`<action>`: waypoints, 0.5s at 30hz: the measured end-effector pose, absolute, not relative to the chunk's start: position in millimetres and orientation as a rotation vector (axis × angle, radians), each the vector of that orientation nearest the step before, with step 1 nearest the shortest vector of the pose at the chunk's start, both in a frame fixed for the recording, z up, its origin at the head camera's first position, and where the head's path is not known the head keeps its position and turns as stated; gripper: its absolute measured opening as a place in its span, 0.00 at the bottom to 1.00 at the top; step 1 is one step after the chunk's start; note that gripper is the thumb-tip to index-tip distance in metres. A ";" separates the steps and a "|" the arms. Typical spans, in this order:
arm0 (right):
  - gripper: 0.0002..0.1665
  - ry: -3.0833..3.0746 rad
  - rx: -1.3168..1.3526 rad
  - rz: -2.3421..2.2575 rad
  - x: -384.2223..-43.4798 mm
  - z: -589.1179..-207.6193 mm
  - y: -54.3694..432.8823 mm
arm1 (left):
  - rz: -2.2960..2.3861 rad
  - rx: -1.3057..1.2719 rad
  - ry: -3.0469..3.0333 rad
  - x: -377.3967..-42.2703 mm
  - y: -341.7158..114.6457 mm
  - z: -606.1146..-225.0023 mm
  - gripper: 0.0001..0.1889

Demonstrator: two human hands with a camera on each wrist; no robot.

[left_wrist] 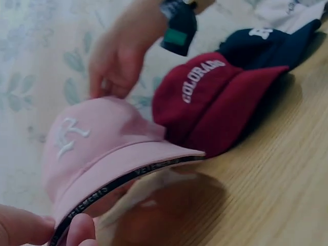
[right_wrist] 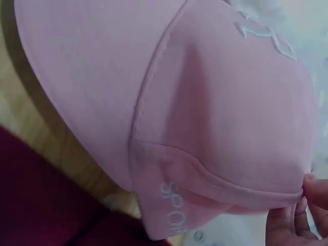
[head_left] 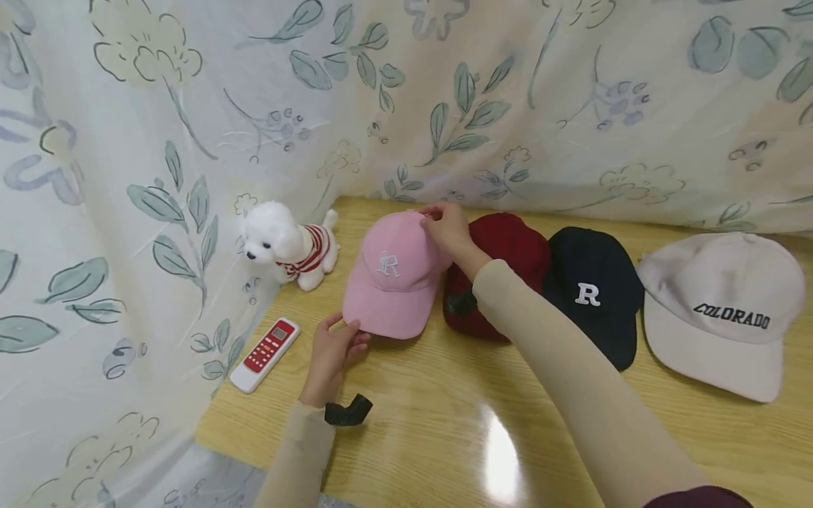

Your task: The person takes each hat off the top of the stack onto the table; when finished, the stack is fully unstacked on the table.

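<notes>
Both hands are on a pink baseball cap with a white embroidered letter on its front. My left hand pinches the brim's edge at its left corner; in the left wrist view a dark lettered band lines the brim's edge, between thumb and fingers. At the back of the crown, my right hand pinches the fabric, with thumb and fingertips on the cap's rear edge in the right wrist view. A dark red cap sits right beside the pink one, partly hidden by the right forearm.
Farther right lie a black cap with a white R and a beige COLORADO cap. To the left, a white toy dog in a striped top sits behind a red and white remote control. Floral fabric hangs along the wooden table.
</notes>
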State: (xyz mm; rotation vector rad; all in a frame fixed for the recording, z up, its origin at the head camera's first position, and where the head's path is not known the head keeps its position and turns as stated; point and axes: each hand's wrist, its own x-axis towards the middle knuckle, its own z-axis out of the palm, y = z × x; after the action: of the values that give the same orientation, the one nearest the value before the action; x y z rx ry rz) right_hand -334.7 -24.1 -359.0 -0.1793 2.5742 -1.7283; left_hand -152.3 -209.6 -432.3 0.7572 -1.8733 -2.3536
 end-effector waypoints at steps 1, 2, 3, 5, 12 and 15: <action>0.12 2.579 -0.182 -1.743 -337.6 -359.9 -21.5 | -2.369 0.754 -1.863 -159.2 -206.9 -434.2 0.27; 0.12 2.584 -0.181 -1.754 -340.5 -361.7 -18.9 | -2.384 0.750 -1.853 -165.0 -204.1 -436.7 0.27; 0.11 2.580 -0.175 -1.763 -342.9 -363.8 -16.5 | -2.401 0.752 -1.839 -169.9 -201.3 -439.5 0.27; 0.12 2.564 -0.147 -1.762 -346.4 -369.1 -12.2 | -2.421 0.762 -1.834 -176.2 -196.4 -445.5 0.26; 0.14 2.564 -0.155 -1.709 -350.2 -379.1 -11.3 | -2.344 0.774 -2.000 -177.4 -190.0 -456.3 0.24; 0.15 2.581 -0.211 -1.674 -349.1 -376.6 -9.0 | -1.993 0.658 -2.418 -176.3 -197.8 -451.7 0.24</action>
State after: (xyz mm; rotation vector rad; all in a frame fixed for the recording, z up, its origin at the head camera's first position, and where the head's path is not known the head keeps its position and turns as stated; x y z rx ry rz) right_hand -349.1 -9.0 -376.6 -0.2107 2.5810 -1.6738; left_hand -176.3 -197.8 -451.7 0.6576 -2.4176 -1.9926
